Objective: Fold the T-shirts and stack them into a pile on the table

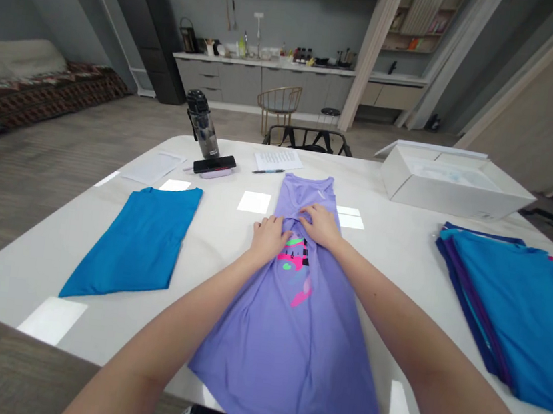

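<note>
A purple sleeveless top (290,343) lies lengthwise on the white table, its neckline away from me and its hem over the near edge. Pink, green and black print shows on its front. My left hand (268,238) is closed on the cloth at the left side of the chest. Opposite it, my right hand (320,226) pinches the cloth a little higher, on the right. Between both hands the fabric is bunched into small creases. The fingertips are partly hidden in the folds.
Left lies a folded blue garment (145,245); right, a stack of folded garments (522,297). Behind stand an open white box (454,192) and a dark water bottle (203,124). A phone (215,164), pen (268,171) and papers (278,159) rest at the far side.
</note>
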### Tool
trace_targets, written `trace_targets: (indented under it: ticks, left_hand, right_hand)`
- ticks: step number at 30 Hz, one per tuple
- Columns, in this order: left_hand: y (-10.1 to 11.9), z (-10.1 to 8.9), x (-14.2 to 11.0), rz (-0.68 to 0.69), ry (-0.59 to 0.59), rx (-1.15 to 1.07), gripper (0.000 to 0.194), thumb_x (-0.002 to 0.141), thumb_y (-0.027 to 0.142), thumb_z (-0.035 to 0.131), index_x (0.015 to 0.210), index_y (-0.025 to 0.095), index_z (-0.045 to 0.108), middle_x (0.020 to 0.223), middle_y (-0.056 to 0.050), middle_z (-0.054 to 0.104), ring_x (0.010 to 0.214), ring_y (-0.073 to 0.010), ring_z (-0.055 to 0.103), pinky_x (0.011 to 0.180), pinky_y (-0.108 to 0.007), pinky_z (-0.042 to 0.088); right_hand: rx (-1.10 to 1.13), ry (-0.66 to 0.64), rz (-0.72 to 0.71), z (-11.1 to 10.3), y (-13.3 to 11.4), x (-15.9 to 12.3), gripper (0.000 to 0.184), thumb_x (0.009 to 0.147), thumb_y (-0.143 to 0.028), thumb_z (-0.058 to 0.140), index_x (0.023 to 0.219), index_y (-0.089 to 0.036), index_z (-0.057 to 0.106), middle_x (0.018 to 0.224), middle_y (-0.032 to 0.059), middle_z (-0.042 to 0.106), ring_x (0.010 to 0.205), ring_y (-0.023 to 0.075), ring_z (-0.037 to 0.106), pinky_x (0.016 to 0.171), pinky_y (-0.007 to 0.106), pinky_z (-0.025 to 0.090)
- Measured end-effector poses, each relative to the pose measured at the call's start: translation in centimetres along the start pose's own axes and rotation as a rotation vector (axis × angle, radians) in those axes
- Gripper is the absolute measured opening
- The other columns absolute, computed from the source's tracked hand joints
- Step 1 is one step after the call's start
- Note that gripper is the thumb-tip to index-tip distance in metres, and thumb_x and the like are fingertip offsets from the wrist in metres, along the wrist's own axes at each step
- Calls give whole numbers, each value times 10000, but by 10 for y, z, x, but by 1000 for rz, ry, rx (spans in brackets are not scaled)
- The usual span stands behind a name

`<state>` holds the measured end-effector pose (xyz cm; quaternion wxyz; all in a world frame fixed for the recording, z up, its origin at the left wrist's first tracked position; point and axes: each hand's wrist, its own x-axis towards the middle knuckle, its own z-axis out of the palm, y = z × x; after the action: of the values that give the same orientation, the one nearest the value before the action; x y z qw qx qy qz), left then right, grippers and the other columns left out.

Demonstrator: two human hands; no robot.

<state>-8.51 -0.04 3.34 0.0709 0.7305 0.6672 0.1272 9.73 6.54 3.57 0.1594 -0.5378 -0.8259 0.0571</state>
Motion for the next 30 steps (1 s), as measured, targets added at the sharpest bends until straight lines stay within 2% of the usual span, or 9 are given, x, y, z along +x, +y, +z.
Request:
trace_targets:
  ticks: [6,9,12,15,20,23,26,30]
  left_hand:
    - [-6,-10,-18,-125,-1,-34,358,1038,413,435,1191,180,659,1246,-166,684,1195,-319,624,976,-450,452]
    - [-4,-10,-23,-144,-34,-33,303,1008,388,488,1145,186,668,1246,-164,676,1193,-322,623,965,-453,461]
    - [0,-10,-30,-132,-42,-26,259,969,384,549,1106,197,663,1246,-153,670,1205,-326,611,977,-463,453]
    - [1,-12,-40,-68,-38,-23,218,962,353,552,1093,206,646,1192,-135,698,1170,-319,632,975,-460,440]
    - [-2,-16,-57,-4,-66,-17,294,972,342,556,1237,217,576,1126,-107,746,1098,-289,683,960,-426,428]
    - [-3,-20,-66,25,-107,42,263,978,388,563,1169,214,612,1083,-110,754,1087,-302,690,951,-425,433]
    - [2,-25,-77,67,-104,107,209,996,337,534,1143,214,617,1095,-108,740,1061,-289,695,923,-401,448]
    - [11,-30,-94,101,-54,169,228,1044,283,432,1192,196,582,1130,-119,706,968,-262,707,839,-367,461]
  right_hand:
    - [-77,-63,0,-5,-31,-11,449,989,-275,528,1432,-288,600,1376,112,610,1273,312,528,1044,458,416]
    - [-161,-92,17,-6,-44,-9,457,1010,-235,475,1446,-305,593,1358,129,608,1264,315,528,1043,471,410]
    - [-202,-121,22,-5,-52,-6,405,1019,-232,461,1378,-286,638,1354,137,601,1258,307,522,1036,466,408]
    - [-210,-129,11,-6,-51,-6,336,1006,-215,466,1265,-234,680,1333,145,608,1247,303,524,1025,454,411]
    - [-184,-88,8,-12,-36,-11,303,949,-168,502,1196,-210,673,1275,143,635,1204,307,547,994,449,413]
    - [-211,-51,48,-14,-28,-18,303,942,-159,491,1174,-215,678,1250,148,643,1180,319,552,974,455,411]
    - [-261,-50,60,-17,-27,-27,297,961,-191,480,1173,-203,688,1257,170,633,1165,337,552,967,467,398]
    - [-285,-62,-68,-21,-36,-42,345,976,-220,508,1282,-206,665,1296,172,609,1180,337,540,952,450,374]
